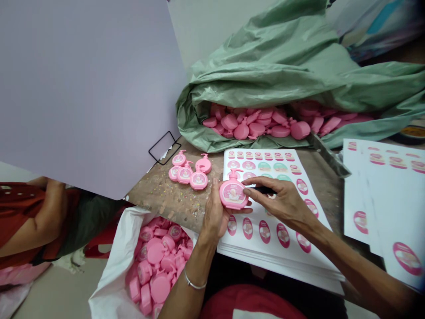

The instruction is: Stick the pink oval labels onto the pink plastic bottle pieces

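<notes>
Two bare hands meet over one flat pink plastic bottle-shaped piece (pixel 233 191). The left hand (pixel 215 217), with a thin silver bangle (pixel 195 280) at its wrist, has a closed grip on the piece and holds it upright just above a white sheet of pink and green oval labels (pixel 265 230). The right hand (pixel 282 201) has a pinching grip on a slim black tool (pixel 262 190), its end right at the piece's label; whether they touch is hidden. The sheet lies on a worn, speckled wooden counter (pixel 166 199), with five more pink bottle-shaped pieces (pixel 198 180) just left of it. A white plastic sack (pixel 109 283) of loose pink pieces sits below the counter edge, and a crumpled green plastic sack (pixel 265 75) full of others lies behind. More white label sheets (pixel 375 199) lie to the right. A co-worker's bare arm (pixel 49 208) shows far left.
</notes>
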Action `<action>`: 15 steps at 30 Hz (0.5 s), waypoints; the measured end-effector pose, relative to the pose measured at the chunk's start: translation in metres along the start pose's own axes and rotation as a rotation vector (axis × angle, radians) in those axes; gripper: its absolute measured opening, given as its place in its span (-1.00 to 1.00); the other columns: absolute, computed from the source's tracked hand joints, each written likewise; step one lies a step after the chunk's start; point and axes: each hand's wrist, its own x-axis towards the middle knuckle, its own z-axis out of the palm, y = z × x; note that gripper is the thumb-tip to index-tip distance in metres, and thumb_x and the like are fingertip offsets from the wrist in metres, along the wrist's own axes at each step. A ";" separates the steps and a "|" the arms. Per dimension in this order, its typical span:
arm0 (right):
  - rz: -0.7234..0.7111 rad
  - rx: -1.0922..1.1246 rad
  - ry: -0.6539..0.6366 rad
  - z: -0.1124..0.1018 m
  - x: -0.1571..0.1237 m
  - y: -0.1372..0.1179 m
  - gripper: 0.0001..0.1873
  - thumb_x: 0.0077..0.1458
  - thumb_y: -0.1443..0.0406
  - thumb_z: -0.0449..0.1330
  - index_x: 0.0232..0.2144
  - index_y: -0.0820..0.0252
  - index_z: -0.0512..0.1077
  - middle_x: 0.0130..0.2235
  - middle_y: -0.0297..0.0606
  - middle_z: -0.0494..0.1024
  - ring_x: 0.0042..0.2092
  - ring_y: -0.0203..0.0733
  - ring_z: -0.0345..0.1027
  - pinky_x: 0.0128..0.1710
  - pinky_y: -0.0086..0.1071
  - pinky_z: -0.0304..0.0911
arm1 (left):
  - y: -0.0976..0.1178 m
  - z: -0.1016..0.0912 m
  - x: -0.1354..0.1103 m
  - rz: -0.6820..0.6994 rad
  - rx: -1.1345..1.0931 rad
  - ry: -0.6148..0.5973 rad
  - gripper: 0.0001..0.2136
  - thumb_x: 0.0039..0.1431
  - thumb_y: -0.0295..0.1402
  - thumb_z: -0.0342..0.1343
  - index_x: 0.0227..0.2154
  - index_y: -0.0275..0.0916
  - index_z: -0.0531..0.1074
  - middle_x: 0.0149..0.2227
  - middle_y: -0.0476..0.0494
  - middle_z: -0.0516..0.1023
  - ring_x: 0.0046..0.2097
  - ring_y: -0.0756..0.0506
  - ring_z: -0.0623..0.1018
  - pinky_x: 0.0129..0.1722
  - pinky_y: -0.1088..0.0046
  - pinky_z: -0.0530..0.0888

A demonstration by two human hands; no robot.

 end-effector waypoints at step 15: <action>-0.159 -0.277 0.051 0.000 0.000 0.008 -0.68 0.11 0.09 0.18 -0.20 0.17 0.51 -0.44 -0.28 0.56 -0.46 -0.25 0.37 -0.34 -0.32 0.27 | 0.004 0.003 -0.007 0.158 0.169 -0.087 -0.59 0.02 -0.13 0.25 -0.15 -0.32 0.41 -0.29 -0.16 0.54 -0.36 -0.09 0.59 -0.35 0.37 0.58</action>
